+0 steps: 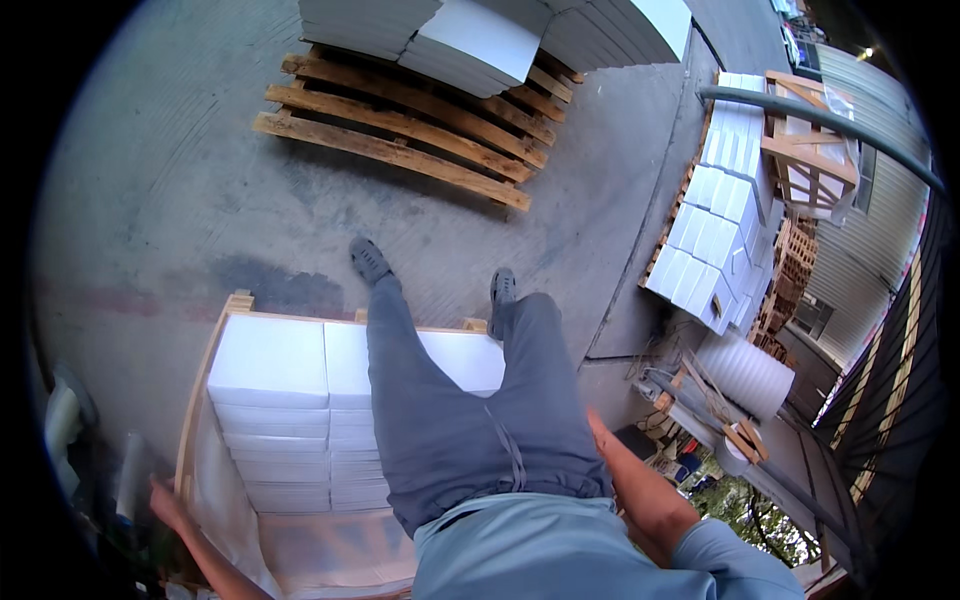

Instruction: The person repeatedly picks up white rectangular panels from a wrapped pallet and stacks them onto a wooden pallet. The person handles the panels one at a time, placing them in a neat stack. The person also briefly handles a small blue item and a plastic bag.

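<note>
I look down my own body: grey trousers (470, 420), dark shoes (370, 260) and a pale blue shirt (540, 550). My left hand (165, 500) reaches out low on the left, at the corner of a wooden-framed stack of white blocks (268, 360) with clear plastic film (225, 500) hanging down its side. Whether the fingers grip the film or the frame is unclear. My right forearm (640, 490) runs back along my hip, and that hand is hidden behind my leg.
A bare wooden pallet (400, 125) lies ahead on the concrete, with stacked white slabs (480, 40) on its far end. More white blocks (715, 220) stand on pallets to the right, beside a wooden crate (810, 150), a grey pipe (820, 120) and a white roll (745, 370).
</note>
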Tool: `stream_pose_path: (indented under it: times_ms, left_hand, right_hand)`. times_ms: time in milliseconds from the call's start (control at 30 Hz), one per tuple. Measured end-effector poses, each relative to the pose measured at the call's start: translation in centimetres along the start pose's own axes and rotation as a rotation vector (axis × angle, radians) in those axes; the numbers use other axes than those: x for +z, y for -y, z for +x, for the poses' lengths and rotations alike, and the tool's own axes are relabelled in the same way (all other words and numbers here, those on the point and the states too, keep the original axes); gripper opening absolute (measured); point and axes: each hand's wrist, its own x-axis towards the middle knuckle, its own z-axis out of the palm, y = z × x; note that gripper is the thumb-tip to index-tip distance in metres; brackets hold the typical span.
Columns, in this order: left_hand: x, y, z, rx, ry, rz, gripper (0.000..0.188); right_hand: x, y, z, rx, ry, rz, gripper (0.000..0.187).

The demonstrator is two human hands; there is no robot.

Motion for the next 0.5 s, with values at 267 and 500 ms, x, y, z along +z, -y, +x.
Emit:
stream_pose_path:
  times_ms: [267, 500]
  left_hand:
    - [-1.2, -2.0, -2.0, -0.13, 0.058, -0.132, 0.058]
    - [-0.5, -2.8, -1.1, -0.17, -0.032, -0.135, 0.058]
  right_hand:
    - [-0.4, -1.3, 0.2, 0.075, 0.048, 0.308, 0.032]
    - [0.2, 0.1, 1.3, -0.018, 0.187, 0.155, 0.035]
